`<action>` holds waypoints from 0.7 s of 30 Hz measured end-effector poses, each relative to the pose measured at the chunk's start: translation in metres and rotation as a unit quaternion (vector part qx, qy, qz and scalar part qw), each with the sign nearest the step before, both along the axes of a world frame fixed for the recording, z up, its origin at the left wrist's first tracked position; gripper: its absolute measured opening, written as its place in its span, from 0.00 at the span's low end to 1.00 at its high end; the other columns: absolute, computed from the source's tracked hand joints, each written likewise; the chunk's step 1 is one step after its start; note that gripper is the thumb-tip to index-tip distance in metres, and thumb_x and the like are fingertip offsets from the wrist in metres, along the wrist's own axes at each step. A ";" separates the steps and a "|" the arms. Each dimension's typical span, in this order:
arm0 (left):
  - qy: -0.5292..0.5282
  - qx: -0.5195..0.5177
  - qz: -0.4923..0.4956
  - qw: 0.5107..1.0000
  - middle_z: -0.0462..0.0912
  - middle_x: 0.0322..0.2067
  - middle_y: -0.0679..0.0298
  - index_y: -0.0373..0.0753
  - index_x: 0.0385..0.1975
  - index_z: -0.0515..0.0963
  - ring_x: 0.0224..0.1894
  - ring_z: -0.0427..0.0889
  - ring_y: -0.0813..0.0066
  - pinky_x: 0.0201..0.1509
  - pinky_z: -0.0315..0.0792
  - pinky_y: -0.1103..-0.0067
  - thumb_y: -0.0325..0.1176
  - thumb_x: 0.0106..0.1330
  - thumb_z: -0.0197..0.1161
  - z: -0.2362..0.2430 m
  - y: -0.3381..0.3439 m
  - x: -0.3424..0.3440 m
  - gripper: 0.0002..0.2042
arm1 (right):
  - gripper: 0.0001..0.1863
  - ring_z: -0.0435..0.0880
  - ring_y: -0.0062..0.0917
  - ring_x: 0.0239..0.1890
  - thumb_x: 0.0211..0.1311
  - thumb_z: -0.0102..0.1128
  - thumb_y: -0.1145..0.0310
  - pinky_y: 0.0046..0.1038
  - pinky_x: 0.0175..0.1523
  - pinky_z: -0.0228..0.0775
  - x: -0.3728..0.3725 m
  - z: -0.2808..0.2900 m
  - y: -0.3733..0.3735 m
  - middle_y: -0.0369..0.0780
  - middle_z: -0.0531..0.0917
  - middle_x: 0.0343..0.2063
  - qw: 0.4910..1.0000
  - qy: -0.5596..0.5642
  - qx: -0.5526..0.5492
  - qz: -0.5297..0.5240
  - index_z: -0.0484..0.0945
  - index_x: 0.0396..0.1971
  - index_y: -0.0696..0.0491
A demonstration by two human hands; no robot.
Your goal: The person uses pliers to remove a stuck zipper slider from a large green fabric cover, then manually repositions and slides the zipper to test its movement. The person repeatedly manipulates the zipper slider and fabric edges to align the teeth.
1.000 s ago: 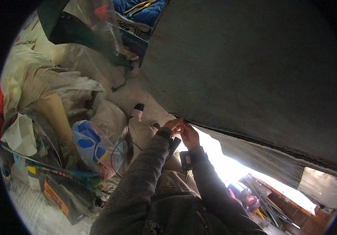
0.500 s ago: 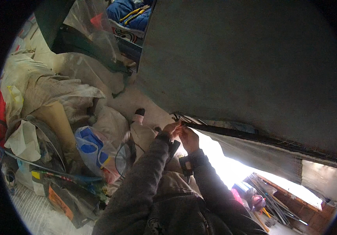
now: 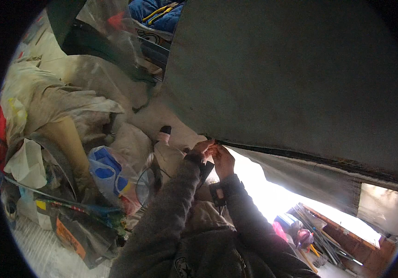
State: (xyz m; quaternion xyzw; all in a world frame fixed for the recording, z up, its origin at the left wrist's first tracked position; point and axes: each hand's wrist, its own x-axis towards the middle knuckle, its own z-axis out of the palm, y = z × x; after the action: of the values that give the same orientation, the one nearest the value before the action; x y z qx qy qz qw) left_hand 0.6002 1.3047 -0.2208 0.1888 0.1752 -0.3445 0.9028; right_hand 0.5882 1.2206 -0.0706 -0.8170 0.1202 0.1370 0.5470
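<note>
A large dark grey-green fabric sheet [image 3: 291, 78] fills the upper right, its frayed lower edge running from the middle toward the right rim. My left hand [image 3: 202, 148] is closed at the left end of this edge, fingers bent around the fabric. Close against it, my right hand [image 3: 224, 161] is closed with thumb and fingers pinched at the same corner. The fingertips meet there, and any small thing between them is hidden. Below the edge hangs a paler grey cloth flap [image 3: 300, 173]. Dark sleeves cover both my forearms.
Yellow-handled pliers [image 3: 159, 13] lie on blue cloth at the top. Crumpled beige cloth [image 3: 64, 102], a blue-and-white plastic bag [image 3: 106, 169] and a dark bag with an orange patch [image 3: 71, 238] crowd the left. Thin rods [image 3: 319, 234] lie at the lower right.
The gap along the fabric's lower edge, right of my hands, has narrowed, and the layers lie closer together. My hands stay pinched at the corner. The view has shifted slightly.
</note>
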 end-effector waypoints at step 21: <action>-0.020 -0.108 -0.006 0.994 0.79 0.37 0.63 0.41 0.38 0.75 0.39 0.78 0.71 0.43 0.74 0.74 0.51 0.67 0.55 -0.006 -0.002 -0.010 0.18 | 0.14 0.83 0.30 0.37 0.62 0.54 0.67 0.27 0.43 0.73 -0.010 -0.010 -0.017 0.44 0.81 0.34 0.945 -0.142 -0.239 0.174 0.74 0.43 0.59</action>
State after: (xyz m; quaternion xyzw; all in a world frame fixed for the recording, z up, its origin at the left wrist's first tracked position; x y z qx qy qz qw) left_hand 0.5905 1.3029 -0.2269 0.0982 0.1177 -0.3633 0.9190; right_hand 0.5780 1.2038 -0.0806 -0.9428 -0.0736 0.0800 0.3150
